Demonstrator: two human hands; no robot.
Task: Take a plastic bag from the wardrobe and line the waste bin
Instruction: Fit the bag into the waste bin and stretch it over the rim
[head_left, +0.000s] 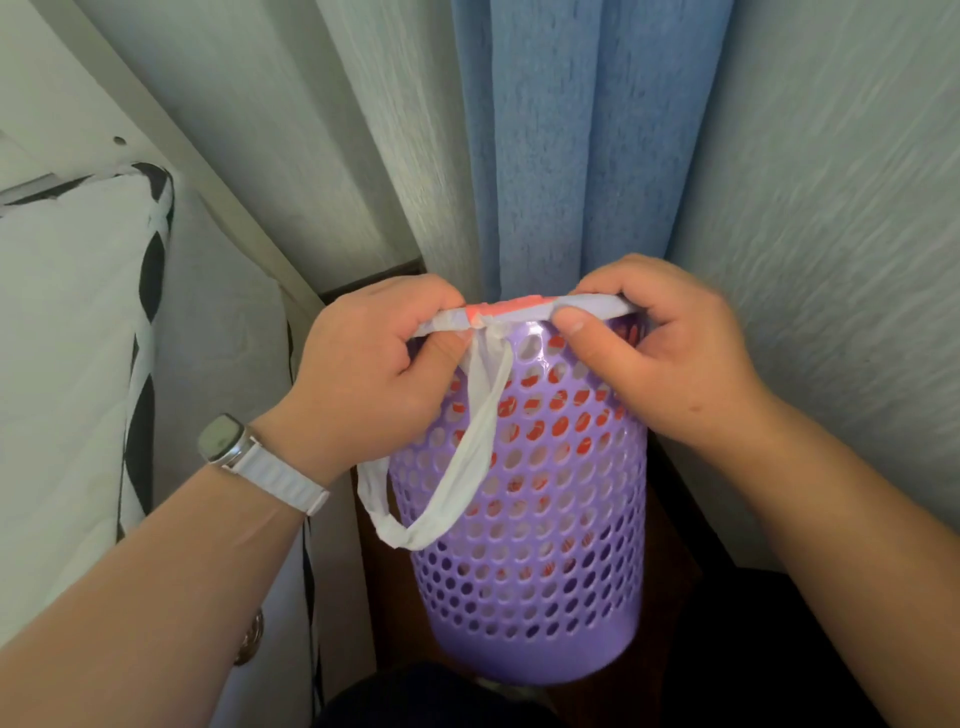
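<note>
A purple waste bin (540, 545) with round holes stands on the dark floor in front of me. A white plastic bag with red print sits inside it and shows through the holes. The bag's edge (511, 310) is folded over the near rim. One white bag handle (457, 467) hangs in a loop down the bin's outside. My left hand (374, 369) pinches the bag edge against the rim on the left. My right hand (670, 353) grips the rim and bag edge on the right, thumb on the outside.
A blue curtain (566, 145) and pale curtains hang right behind the bin. A white mattress or cushion (67, 364) with black trim lies close on the left. A textured wall (841, 234) closes the right side. The bin stands in a narrow gap.
</note>
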